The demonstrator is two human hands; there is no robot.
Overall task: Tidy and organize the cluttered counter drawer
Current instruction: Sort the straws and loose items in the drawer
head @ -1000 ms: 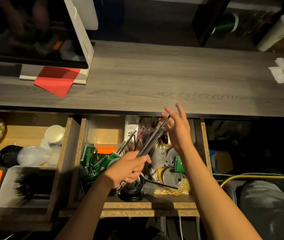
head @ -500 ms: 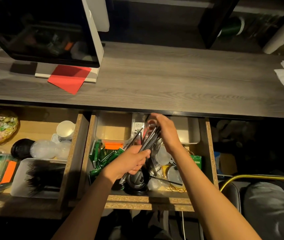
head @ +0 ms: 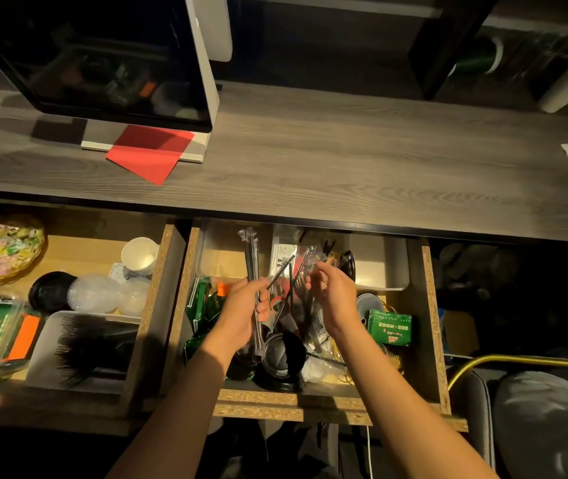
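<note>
In left hand (head: 241, 314), wrapped straws (head: 252, 257).

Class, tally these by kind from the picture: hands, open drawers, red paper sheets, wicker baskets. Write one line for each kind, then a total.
Hands: 2 (left hand, gripping the cutlery bundle; right hand)
Open drawers: 2 (left drawer; right drawer)
Red paper sheets: 1 (red paper sheet)
Wicker baskets: 1 (wicker basket)
Total: 6

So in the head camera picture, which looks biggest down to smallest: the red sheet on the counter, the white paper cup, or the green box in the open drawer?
1. Red sheet, clearly the largest.
2. Green box.
3. White paper cup.
The box and cup look close in size, and the box is nearer the camera, so their order is unsure.
</note>
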